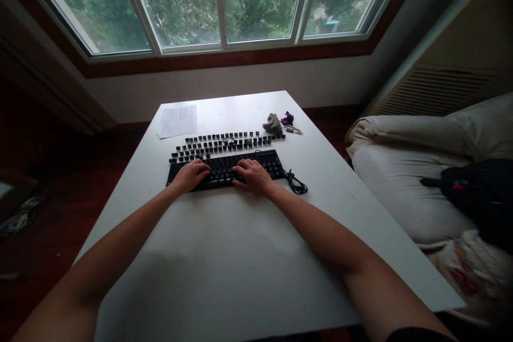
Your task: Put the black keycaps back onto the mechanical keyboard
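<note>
A black keyboard (224,165) lies across the white table in front of me. My left hand (192,175) rests over its left part, fingers bent and reaching inward, with no held object visible. Over the middle and right part, my right hand (252,175) has its fingers apart on the keys. Behind the keyboard, loose black keycaps (218,148) stand in several uneven rows. A small whitish item (228,141) sits among them; I cannot make out what it is. The keyboard's coiled black cable (296,183) lies at its right end.
A sheet of paper (178,121) lies at the table's far left. At the far right are a crumpled grey cloth (272,124), a purple crumpled item (287,118) and thin tools (294,130). A sofa (404,181) with a dark bag (481,197) stands right of the table (224,256).
</note>
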